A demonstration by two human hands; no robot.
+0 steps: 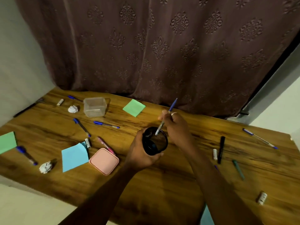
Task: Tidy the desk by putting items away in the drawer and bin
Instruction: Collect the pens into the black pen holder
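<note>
No text, label, brand or number can be read. Dark print is seen on one small white tube (215, 154) to the right of the gripped mesh cup (155, 141) and on another white tube (87, 143) to its left, but it is too blurred to be made out. Faint marks on the pen (173, 104) pinched above the cup cannot be read either.

I see the green square paper note (7, 142) cut by the left edge; the right forearm (203, 168) hides most of a small purple thing (216, 167).
</note>
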